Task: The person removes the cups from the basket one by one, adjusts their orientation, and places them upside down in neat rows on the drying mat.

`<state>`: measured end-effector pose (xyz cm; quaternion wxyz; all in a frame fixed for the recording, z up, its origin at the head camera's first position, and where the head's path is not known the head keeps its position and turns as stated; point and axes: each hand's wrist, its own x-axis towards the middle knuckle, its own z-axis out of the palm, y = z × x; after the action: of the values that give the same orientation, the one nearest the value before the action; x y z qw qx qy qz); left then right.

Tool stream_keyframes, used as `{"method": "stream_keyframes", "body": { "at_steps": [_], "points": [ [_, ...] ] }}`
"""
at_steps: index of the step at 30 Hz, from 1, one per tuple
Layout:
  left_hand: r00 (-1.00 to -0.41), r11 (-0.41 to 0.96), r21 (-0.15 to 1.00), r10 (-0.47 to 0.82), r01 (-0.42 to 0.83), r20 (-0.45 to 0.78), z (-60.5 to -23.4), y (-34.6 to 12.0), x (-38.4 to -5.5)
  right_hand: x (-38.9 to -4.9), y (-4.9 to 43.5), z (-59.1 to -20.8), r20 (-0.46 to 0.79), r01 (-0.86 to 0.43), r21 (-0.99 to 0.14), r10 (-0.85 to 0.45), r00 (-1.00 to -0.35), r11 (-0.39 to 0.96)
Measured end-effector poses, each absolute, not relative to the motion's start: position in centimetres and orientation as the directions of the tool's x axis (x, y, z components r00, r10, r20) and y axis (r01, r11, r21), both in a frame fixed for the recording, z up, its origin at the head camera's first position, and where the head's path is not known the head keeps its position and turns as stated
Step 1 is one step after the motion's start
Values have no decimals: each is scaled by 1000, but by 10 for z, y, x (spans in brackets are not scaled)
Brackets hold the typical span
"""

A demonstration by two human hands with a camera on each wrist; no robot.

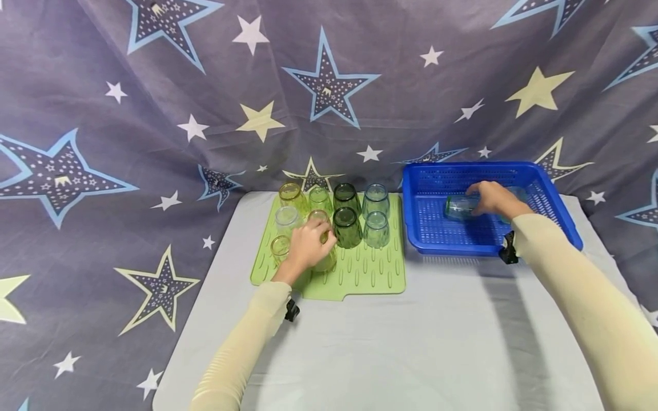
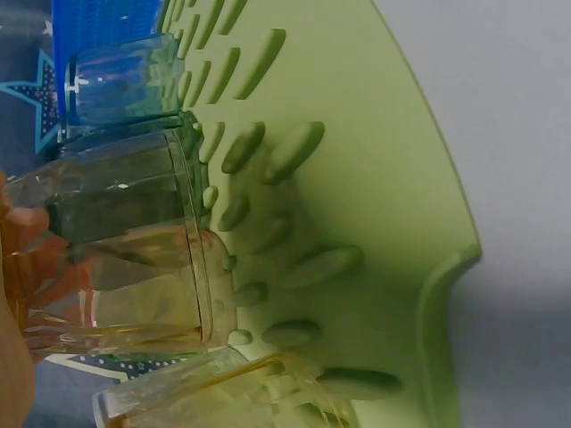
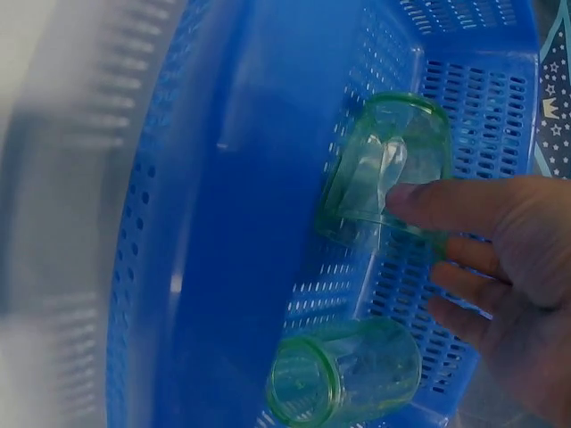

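Note:
My left hand (image 1: 308, 242) is on the green drying mat (image 1: 370, 279), gripping a yellowish glass (image 1: 325, 264) from above. Through its wall, fingers (image 2: 53, 276) show in the left wrist view. Another yellow glass (image 1: 280, 245) stands just left of that hand. Inside the blue basket (image 1: 426, 242), my right hand (image 1: 492, 198) reaches over a pale green glass (image 1: 459, 207) lying on its side. One extended digit overlaps this glass in the right wrist view, while the other fingers sit apart from it. A second greenish glass (image 3: 366, 374) lies in the basket.
Upside-down glasses fill the mat's back rows, among them a yellow glass (image 1: 292, 195), a dark green glass (image 1: 347, 228), a blue glass (image 1: 377, 229) and a clear glass (image 1: 288, 217). A star-patterned cloth (image 1: 329, 85) hangs behind the white table (image 1: 401, 354).

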<state>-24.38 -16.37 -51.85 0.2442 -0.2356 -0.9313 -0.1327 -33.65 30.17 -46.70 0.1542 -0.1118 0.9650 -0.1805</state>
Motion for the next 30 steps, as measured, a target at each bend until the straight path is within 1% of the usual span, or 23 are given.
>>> {"method": "stream_keyframes", "body": {
  "at_steps": [6,14,17,21,30],
  "points": [
    [-766,857,118,377,501,520,-523,-165,-244,-338,299,-468,-250,-183,-385,-293,-923,905],
    [-820,875,113,386,470,422,-521,-167,-243,-340,294,-469,-226,-219,-353,-310,-924,910],
    [-827,876,109,393,470,402,-522,-168,-244,-341,293,-470,-221,-230,-336,-314,-923,913],
    [-816,872,100,400,479,417,-525,-168,-246,-342,292,-471,-222,-231,-320,-309,-925,919],
    [-754,856,52,421,514,505,-534,-168,-249,-342,290,-472,-244,-206,-322,-292,-925,924]
  ]
}}
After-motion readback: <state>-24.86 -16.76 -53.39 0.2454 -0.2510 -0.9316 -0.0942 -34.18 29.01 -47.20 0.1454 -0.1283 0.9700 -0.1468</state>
